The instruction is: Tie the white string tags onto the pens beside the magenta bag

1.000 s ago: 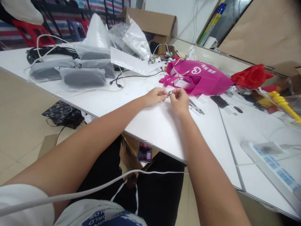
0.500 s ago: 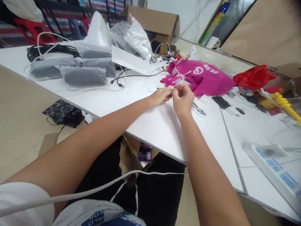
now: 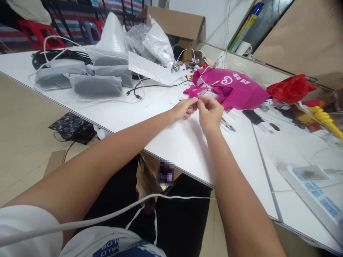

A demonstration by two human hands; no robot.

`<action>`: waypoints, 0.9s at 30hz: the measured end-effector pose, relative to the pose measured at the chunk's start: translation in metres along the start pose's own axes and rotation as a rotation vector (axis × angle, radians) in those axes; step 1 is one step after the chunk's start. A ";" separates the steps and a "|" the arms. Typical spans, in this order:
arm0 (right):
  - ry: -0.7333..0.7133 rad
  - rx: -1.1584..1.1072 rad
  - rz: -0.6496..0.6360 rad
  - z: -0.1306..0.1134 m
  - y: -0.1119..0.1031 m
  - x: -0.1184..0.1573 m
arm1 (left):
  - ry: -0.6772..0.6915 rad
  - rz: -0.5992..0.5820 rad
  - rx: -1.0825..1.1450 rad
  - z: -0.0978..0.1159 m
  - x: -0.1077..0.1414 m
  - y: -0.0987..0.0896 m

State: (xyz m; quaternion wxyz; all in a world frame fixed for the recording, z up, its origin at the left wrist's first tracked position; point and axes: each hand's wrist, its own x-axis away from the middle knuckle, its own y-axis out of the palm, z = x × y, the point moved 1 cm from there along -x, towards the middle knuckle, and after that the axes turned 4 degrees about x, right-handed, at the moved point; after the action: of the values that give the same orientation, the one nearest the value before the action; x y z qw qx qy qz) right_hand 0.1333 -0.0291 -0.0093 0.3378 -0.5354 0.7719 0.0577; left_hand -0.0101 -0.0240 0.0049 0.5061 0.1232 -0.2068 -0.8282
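Observation:
My left hand (image 3: 184,109) is closed above the white table (image 3: 171,137), its fingertips meeting those of my right hand (image 3: 210,111). The fingers of my right hand are pinched together too. Whatever lies between the fingertips is too small and too hidden to make out. Just behind both hands is a pink bag (image 3: 238,89) with white print. Some pens (image 3: 227,125) lie on the table to the right of my right hand.
Grey wrapped packages (image 3: 97,85) and coiled black cable (image 3: 63,57) are at the left. Clear plastic wrap (image 3: 158,43) and a cardboard box (image 3: 178,25) stand behind. A red bag (image 3: 292,88) lies at the right. A white cable (image 3: 112,214) crosses my lap.
My right thumb and fingers have shifted slightly against the left fingertips, and the right hand sits a little further right. The whole view has moved slightly.

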 end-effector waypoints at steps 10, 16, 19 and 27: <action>-0.029 0.133 -0.064 -0.022 0.001 0.010 | -0.116 0.013 0.198 -0.001 -0.007 0.000; -0.023 0.130 -0.048 -0.019 0.001 0.009 | -0.117 0.006 0.228 0.007 -0.003 0.001; -0.007 0.155 -0.017 -0.013 -0.001 0.006 | -0.116 0.005 0.244 0.009 -0.003 0.000; 0.073 0.157 0.057 0.009 -0.005 0.000 | -0.116 0.016 0.268 0.013 -0.002 -0.005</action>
State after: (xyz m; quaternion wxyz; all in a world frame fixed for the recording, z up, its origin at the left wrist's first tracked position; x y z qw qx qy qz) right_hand 0.1412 -0.0271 -0.0148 0.3487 -0.4868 0.8008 -0.0129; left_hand -0.0180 -0.0177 0.0138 0.4788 0.1400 -0.3454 -0.7949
